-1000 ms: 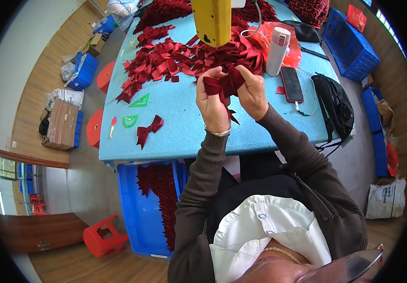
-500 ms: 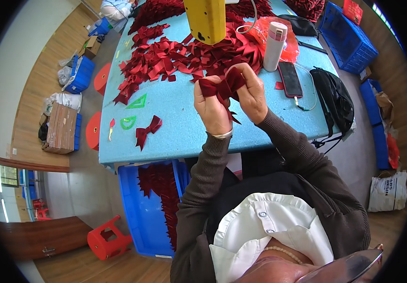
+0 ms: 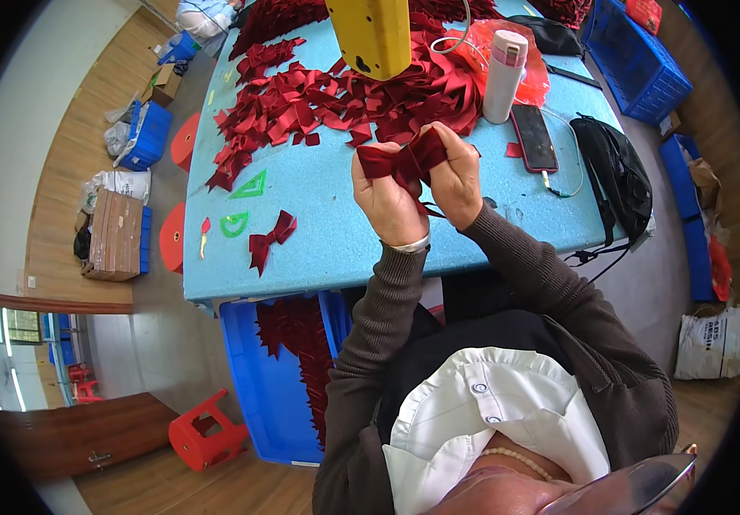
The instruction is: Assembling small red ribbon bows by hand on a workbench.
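Above the near part of the blue table [image 3: 327, 249], a dark red velvet ribbon bow [image 3: 404, 163] is held between both hands. My left hand [image 3: 391, 206] pinches its left loop, and my right hand [image 3: 458, 176] grips the right loop. The bow's tails hang down between my hands, partly hidden by the fingers. Another finished-looking red bow [image 3: 272, 240] lies on the table to the left of my left hand. Beyond my hands spreads a large heap of red ribbon pieces [image 3: 301, 103].
A yellow device [image 3: 374, 43] hangs over the heap. At right are a white bottle [image 3: 505, 77], a charging phone [image 3: 535, 137] and a black bag [image 3: 615, 176]. Green set square [image 3: 251, 184] and protractor [image 3: 233, 225] lie left. A blue bin [image 3: 258, 403] and red stool [image 3: 207, 433] stand below.
The bow is held a little lower and looks more spread between my hands. My right hand has turned slightly. The head view has shifted a little.
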Demonstrator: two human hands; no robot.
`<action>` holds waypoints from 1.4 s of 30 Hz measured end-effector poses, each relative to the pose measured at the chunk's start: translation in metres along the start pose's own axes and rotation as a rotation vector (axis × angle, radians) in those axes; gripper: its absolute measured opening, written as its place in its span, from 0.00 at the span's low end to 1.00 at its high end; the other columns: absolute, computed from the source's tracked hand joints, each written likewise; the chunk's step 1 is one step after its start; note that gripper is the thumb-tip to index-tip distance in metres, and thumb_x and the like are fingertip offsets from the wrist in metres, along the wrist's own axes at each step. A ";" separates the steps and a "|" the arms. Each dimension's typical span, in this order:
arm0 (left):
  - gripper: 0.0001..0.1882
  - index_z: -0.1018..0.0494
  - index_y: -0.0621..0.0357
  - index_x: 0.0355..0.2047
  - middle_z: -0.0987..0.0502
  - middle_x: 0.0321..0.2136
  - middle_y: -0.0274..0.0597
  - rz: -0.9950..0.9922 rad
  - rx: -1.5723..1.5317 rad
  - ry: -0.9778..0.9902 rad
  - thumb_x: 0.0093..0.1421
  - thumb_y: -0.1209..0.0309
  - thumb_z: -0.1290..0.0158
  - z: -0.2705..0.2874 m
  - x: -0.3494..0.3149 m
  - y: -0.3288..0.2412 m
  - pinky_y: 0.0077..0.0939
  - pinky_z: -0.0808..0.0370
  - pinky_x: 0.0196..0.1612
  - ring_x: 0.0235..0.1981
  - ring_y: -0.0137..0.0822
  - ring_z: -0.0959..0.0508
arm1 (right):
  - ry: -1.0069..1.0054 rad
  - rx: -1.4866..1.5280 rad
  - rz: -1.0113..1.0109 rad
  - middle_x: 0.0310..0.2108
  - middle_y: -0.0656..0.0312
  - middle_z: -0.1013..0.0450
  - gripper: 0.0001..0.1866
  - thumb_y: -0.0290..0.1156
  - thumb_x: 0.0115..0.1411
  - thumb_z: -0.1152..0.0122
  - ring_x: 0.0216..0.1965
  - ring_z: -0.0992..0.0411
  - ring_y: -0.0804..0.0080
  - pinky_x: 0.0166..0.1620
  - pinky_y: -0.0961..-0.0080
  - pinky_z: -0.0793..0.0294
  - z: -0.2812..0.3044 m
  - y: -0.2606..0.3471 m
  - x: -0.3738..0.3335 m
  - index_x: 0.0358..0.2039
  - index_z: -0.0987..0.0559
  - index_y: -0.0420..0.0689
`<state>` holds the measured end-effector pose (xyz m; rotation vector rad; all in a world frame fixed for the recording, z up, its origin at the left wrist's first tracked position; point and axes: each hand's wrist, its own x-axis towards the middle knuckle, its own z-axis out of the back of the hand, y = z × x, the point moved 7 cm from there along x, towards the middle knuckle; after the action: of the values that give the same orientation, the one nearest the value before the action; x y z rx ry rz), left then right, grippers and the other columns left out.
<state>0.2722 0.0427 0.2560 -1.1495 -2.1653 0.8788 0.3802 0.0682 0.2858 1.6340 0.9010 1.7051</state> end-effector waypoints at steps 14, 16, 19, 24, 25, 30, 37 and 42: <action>0.05 0.31 0.58 0.35 0.27 0.30 0.31 -0.206 0.497 0.223 0.65 0.72 0.55 0.002 0.029 0.014 0.12 0.39 0.21 0.22 0.16 0.33 | 0.137 -0.149 0.139 0.20 0.60 0.30 0.07 0.16 0.55 0.53 0.22 0.31 0.77 0.27 0.80 0.31 0.010 -0.031 0.024 0.35 0.29 0.36; 0.05 0.31 0.58 0.35 0.28 0.31 0.30 -0.129 0.424 0.188 0.65 0.71 0.55 -0.001 0.026 0.018 0.11 0.39 0.21 0.22 0.16 0.33 | 0.139 -0.159 0.142 0.20 0.60 0.30 0.07 0.15 0.55 0.53 0.21 0.30 0.77 0.27 0.80 0.31 0.012 -0.034 0.024 0.35 0.29 0.36; 0.04 0.32 0.57 0.35 0.28 0.32 0.30 0.016 0.278 0.113 0.65 0.70 0.54 -0.006 0.024 0.027 0.11 0.39 0.20 0.22 0.16 0.33 | 0.147 -0.174 0.153 0.20 0.59 0.30 0.07 0.15 0.54 0.54 0.21 0.30 0.76 0.27 0.79 0.30 0.012 -0.035 0.023 0.34 0.29 0.36; 0.05 0.33 0.54 0.33 0.28 0.32 0.29 0.104 -0.047 -0.001 0.65 0.67 0.54 -0.003 0.032 0.051 0.11 0.40 0.19 0.21 0.18 0.32 | 0.053 -0.036 0.054 0.21 0.61 0.30 0.06 0.16 0.55 0.54 0.21 0.31 0.77 0.27 0.80 0.31 0.016 -0.050 0.022 0.33 0.29 0.37; 0.06 0.34 0.54 0.32 0.28 0.32 0.29 0.129 -0.097 -0.005 0.65 0.67 0.54 -0.004 0.034 0.055 0.11 0.40 0.19 0.20 0.19 0.32 | 0.031 -0.023 0.032 0.21 0.62 0.30 0.06 0.16 0.56 0.55 0.22 0.31 0.78 0.27 0.80 0.31 0.016 -0.054 0.023 0.33 0.29 0.37; 0.08 0.34 0.53 0.31 0.28 0.33 0.29 0.168 -0.209 0.015 0.65 0.64 0.54 -0.006 0.044 0.066 0.12 0.41 0.18 0.20 0.20 0.32 | -0.085 0.008 -0.028 0.22 0.56 0.28 0.06 0.17 0.55 0.52 0.23 0.29 0.76 0.28 0.79 0.30 0.019 -0.071 0.026 0.34 0.30 0.37; 0.06 0.33 0.50 0.31 0.28 0.32 0.28 0.114 -0.136 -0.023 0.63 0.64 0.53 0.003 0.057 0.072 0.14 0.40 0.18 0.18 0.21 0.35 | -0.107 -0.041 -0.045 0.23 0.57 0.28 0.08 0.16 0.54 0.54 0.24 0.29 0.76 0.29 0.79 0.29 0.011 -0.085 0.031 0.35 0.30 0.38; 0.06 0.33 0.48 0.32 0.27 0.32 0.27 0.160 -0.180 -0.021 0.63 0.63 0.52 0.014 0.067 0.071 0.14 0.40 0.17 0.17 0.21 0.36 | -0.095 -0.073 -0.001 0.23 0.57 0.28 0.10 0.15 0.53 0.55 0.24 0.28 0.75 0.30 0.79 0.28 -0.003 -0.090 0.034 0.36 0.30 0.38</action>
<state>0.2648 0.1262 0.2037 -1.4237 -2.2296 0.7777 0.3726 0.1477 0.2329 1.6513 0.7855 1.6253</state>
